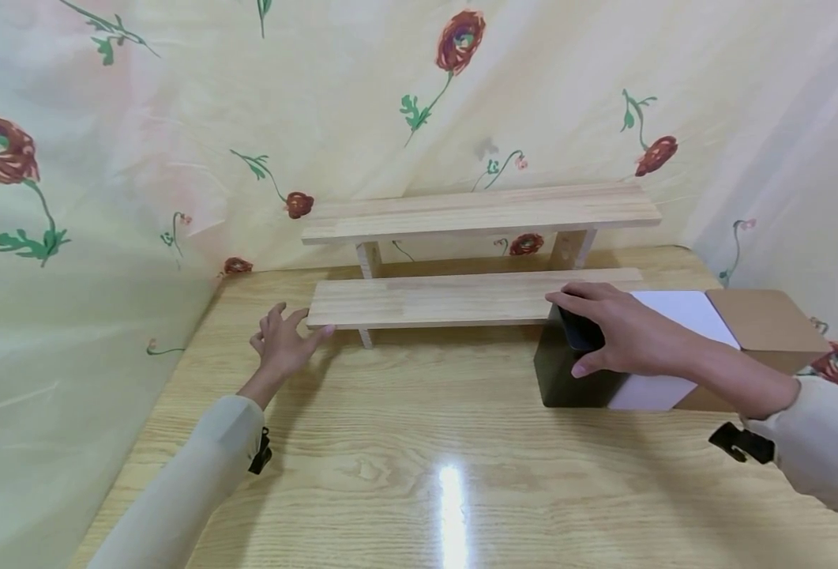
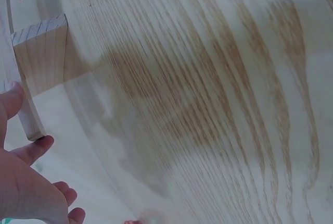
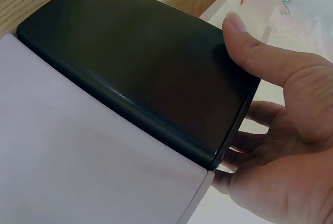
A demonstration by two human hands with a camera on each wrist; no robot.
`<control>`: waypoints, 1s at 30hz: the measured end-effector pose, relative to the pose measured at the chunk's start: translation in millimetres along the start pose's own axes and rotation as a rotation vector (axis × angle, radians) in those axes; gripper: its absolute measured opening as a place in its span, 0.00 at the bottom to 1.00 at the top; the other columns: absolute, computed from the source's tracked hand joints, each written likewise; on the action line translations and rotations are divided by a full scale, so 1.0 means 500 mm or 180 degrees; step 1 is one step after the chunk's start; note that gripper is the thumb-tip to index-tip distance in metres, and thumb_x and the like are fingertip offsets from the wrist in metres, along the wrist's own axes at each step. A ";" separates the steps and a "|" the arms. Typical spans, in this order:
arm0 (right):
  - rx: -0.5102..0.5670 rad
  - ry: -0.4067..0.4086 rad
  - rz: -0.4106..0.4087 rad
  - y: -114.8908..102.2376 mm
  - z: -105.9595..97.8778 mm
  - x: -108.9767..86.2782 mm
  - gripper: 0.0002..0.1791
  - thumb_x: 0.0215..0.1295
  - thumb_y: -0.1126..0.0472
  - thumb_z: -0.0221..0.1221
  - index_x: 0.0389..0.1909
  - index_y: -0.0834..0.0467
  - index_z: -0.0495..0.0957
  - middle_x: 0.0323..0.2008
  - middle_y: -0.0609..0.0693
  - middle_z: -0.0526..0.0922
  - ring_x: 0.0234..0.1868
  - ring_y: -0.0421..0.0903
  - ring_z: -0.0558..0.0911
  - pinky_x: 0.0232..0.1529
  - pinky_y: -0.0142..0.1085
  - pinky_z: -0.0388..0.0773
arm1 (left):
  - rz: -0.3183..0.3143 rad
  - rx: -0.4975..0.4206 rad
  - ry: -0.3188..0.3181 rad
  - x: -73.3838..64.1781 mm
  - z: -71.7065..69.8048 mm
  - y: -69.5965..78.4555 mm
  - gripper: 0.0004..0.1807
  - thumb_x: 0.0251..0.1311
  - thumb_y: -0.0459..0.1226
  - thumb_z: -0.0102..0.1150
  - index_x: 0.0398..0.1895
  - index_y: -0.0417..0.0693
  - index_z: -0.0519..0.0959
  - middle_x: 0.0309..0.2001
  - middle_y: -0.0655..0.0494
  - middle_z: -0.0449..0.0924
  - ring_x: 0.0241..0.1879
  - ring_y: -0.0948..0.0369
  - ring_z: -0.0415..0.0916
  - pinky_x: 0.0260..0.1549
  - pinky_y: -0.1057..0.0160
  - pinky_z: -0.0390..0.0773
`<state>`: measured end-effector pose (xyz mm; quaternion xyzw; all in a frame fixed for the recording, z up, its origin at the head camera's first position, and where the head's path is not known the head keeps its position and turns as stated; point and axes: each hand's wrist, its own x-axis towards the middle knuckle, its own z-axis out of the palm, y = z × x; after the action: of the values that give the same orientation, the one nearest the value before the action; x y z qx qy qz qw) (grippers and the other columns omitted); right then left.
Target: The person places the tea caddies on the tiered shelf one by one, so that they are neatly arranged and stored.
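Observation:
On the table's right side stands a black box (image 1: 568, 367) with rounded edges. My right hand (image 1: 628, 332) grips its top, the thumb on the near face and the fingers over the far side; the right wrist view shows this hand (image 3: 291, 109) around the box's end. A two-tier wooden shelf (image 1: 447, 300) stands at the back. My left hand (image 1: 283, 344) pinches the left end corner of its lower board, thumb at the front edge and index finger at the end, as the left wrist view shows with the board (image 2: 31, 117) between them.
A white box (image 1: 656, 393) touches the black box's right side, and a brown box (image 1: 767, 320) stands beside it. The upper shelf board (image 1: 482, 212) rests on short wooden uprights. Flowered cloth (image 1: 347, 95) hangs behind and beside the wood-grain table (image 1: 362, 458).

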<state>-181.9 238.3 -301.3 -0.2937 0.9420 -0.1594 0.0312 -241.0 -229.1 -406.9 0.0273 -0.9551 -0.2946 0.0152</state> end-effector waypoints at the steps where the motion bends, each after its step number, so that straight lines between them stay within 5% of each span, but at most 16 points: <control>1: -0.0015 0.0007 -0.0008 -0.001 -0.001 0.000 0.52 0.41 0.54 0.77 0.68 0.63 0.64 0.65 0.67 0.63 0.64 0.65 0.63 0.54 0.56 0.69 | 0.0003 0.0000 0.0004 0.000 -0.001 0.000 0.43 0.60 0.61 0.55 0.68 0.40 0.65 0.73 0.36 0.42 0.69 0.40 0.40 0.57 0.35 0.41; 18: -0.0579 0.0175 -0.0099 -0.018 -0.011 -0.003 0.52 0.34 0.44 0.78 0.64 0.60 0.72 0.59 0.63 0.74 0.60 0.60 0.71 0.52 0.60 0.65 | 0.0025 -0.0031 -0.0037 -0.005 0.001 -0.006 0.43 0.60 0.60 0.56 0.68 0.39 0.65 0.73 0.36 0.44 0.70 0.39 0.40 0.57 0.35 0.40; 30: -0.0633 0.0295 -0.0297 -0.059 -0.045 0.014 0.53 0.33 0.43 0.78 0.65 0.57 0.71 0.59 0.63 0.74 0.58 0.62 0.72 0.52 0.61 0.67 | 0.0031 0.0016 -0.0053 -0.001 -0.005 -0.003 0.43 0.61 0.60 0.56 0.69 0.39 0.65 0.73 0.36 0.44 0.70 0.39 0.41 0.57 0.35 0.40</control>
<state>-174.9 217.7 -270.2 -0.3313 0.9389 -0.0798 -0.0491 -240.5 -231.9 -405.9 0.0202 -0.9561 -0.2924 0.0086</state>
